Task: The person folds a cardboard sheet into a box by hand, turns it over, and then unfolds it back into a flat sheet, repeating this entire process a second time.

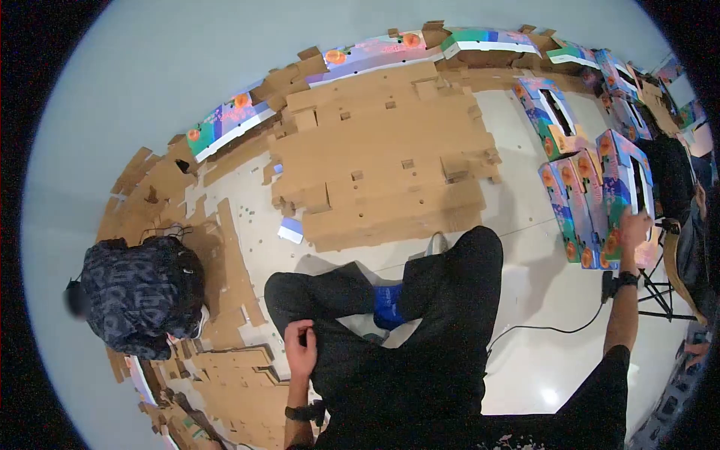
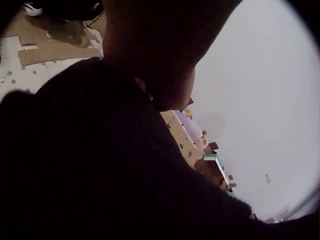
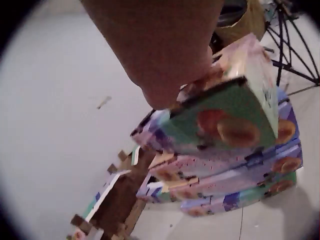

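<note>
At the right of the head view my right hand grips a colourful printed cardboard box with peach pictures on it. Seen from the right wrist, the hand lies over the upper edge of this box, and its fingertips are hidden at the slot. Similar boxes stand close beside it in a row. My left hand rests by the left thigh with loosely curled fingers and holds nothing. The left wrist view is dark, showing mostly the hand and black clothing.
A large flattened cardboard sheet lies on the floor before the crossed legs. A dark backpack sits at the left. More printed boxes and cardboard line the wall. A cable crosses the floor near a folding stool's black legs.
</note>
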The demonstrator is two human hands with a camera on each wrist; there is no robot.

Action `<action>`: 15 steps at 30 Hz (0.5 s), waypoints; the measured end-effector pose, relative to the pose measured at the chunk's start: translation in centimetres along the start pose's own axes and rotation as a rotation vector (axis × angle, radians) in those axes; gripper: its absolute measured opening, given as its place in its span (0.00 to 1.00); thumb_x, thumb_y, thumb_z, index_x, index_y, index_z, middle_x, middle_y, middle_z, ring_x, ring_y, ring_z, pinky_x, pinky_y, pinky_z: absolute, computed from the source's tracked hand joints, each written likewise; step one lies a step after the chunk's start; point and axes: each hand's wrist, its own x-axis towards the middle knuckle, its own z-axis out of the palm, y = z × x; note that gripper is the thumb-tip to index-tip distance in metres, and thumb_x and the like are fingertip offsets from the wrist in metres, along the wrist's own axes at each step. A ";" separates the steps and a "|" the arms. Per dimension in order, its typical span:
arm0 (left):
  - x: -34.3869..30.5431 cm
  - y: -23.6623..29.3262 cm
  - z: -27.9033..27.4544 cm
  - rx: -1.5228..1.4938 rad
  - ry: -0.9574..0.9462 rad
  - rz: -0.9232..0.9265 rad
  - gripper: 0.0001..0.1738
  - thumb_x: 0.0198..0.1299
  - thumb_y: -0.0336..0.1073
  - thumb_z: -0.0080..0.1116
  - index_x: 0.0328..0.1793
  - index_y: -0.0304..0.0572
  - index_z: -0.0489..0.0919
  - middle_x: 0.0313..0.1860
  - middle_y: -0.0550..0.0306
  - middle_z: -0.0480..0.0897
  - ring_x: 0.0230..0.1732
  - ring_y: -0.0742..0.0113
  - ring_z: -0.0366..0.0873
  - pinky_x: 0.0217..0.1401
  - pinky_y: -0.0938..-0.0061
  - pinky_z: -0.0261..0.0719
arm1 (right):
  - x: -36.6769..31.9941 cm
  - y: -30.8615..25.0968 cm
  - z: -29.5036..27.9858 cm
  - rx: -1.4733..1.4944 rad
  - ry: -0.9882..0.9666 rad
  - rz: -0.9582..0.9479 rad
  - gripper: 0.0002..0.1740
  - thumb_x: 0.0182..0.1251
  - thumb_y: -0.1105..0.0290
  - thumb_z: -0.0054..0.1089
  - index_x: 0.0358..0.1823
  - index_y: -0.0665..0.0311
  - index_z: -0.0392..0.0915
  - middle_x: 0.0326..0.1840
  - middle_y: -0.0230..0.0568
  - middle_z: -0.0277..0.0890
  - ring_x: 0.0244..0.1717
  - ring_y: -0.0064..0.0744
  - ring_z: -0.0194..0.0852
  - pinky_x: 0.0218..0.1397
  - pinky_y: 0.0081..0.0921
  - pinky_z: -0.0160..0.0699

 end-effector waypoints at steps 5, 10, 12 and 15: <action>0.7 -0.6 1.0 0.139 0.030 0.089 0.09 0.61 0.23 0.60 0.46 0.41 0.84 0.40 0.52 0.83 0.43 0.54 0.79 0.49 0.65 0.77 | -11.2 -18.7 -5.6 0.649 -0.347 -0.556 0.34 0.68 0.60 0.71 0.68 0.74 0.72 0.65 0.65 0.75 0.68 0.66 0.71 0.73 0.49 0.68; 1.1 0.2 0.9 0.169 0.044 0.082 0.08 0.60 0.23 0.60 0.44 0.41 0.84 0.39 0.52 0.83 0.42 0.52 0.78 0.48 0.62 0.77 | -26.6 -29.8 10.6 0.809 -1.030 -0.458 0.58 0.59 0.44 0.73 0.83 0.63 0.53 0.79 0.67 0.61 0.73 0.64 0.69 0.72 0.52 0.72; 0.9 -0.6 0.8 0.205 0.042 0.089 0.08 0.61 0.24 0.60 0.44 0.42 0.84 0.40 0.51 0.83 0.43 0.52 0.79 0.50 0.62 0.76 | -29.7 -33.1 11.4 0.655 -1.116 -0.572 0.58 0.57 0.44 0.74 0.82 0.63 0.53 0.77 0.68 0.63 0.72 0.65 0.69 0.71 0.53 0.74; 0.8 -0.2 0.6 0.223 0.034 0.085 0.07 0.62 0.25 0.60 0.45 0.42 0.84 0.42 0.51 0.84 0.44 0.51 0.79 0.53 0.62 0.76 | -30.9 -35.3 5.4 0.593 -1.071 -0.522 0.55 0.56 0.42 0.73 0.78 0.66 0.58 0.72 0.66 0.68 0.71 0.66 0.69 0.72 0.52 0.73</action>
